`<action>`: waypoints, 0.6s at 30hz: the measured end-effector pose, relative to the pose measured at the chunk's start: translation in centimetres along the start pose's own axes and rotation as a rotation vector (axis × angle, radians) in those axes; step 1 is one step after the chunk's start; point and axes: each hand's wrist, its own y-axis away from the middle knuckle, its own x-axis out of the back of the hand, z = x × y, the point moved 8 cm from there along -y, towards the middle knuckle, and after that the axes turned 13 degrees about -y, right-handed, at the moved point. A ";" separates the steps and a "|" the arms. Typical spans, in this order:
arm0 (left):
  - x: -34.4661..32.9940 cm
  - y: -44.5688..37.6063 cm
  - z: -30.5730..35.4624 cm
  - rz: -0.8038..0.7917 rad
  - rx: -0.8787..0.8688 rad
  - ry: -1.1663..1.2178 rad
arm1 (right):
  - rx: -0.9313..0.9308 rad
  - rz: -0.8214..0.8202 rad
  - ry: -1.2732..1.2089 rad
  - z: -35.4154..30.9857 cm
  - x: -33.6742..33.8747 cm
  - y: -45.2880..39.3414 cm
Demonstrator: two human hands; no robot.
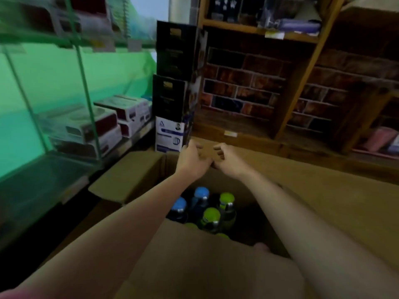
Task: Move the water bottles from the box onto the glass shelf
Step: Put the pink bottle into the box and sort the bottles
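Observation:
An open cardboard box [323, 203] stands in front of me with its flaps spread. Inside stand several dark water bottles: two with blue caps [201, 193] [179, 205] and two with green caps [226, 198] [211, 214]; further green tops peek out by the near flap. My left hand [191, 158] and my right hand [226, 161] are side by side above the bottles, fingers curled over the box's far flap [206, 145]. The glass shelf [43, 169] is at the left, its lower pane bare near me.
White and red product boxes [90, 126] lie further back on the glass shelf. Stacked black and white cartons [172, 93] stand behind the box. A wooden shelf unit [302, 87] with brick-pattern backing fills the right.

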 end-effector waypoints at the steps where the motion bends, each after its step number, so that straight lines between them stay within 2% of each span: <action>1: -1.2 0.1 -0.1 -0.029 -0.004 -0.004 | -0.018 -0.016 0.019 1.1 0.1 0.1; 5: -6.4 0.8 0.4 -0.168 -0.016 -0.034 | -0.097 -0.054 0.126 6.2 0.9 0.9; 10: -11.2 1.6 1.5 -0.317 -0.086 -0.093 | -0.236 -0.191 0.301 11.6 1.4 2.7; 14: -14.7 2.6 1.1 -0.451 -0.148 -0.185 | -0.443 -0.368 0.330 17.0 0.2 5.2; 18: -16.7 2.9 0.5 -0.501 -0.172 -0.217 | -0.529 -0.574 0.456 19.9 -2.0 7.2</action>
